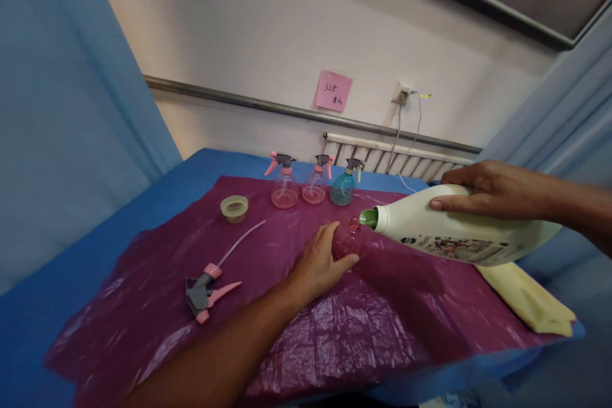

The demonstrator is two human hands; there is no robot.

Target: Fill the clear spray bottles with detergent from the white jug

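Note:
My left hand (325,261) is wrapped round a small clear pink spray bottle (351,239), which stands upright on the purple plastic sheet with no spray head on it. In my right hand (482,188) is a large pale jug (444,223) with a printed label, tipped to the left. Its green spout (369,218) is right at the bottle's open neck. Whether liquid is running is hard to make out. A grey and pink spray head (203,293) with its tube lies on the sheet to the left.
Behind stand two pink spray bottles (284,191) and a teal spray bottle (343,188), all with spray heads. A pale green cap (234,208) sits at the left. A folded yellow cloth (528,299) lies at the right edge. Blue curtains (62,76) hang on both sides.

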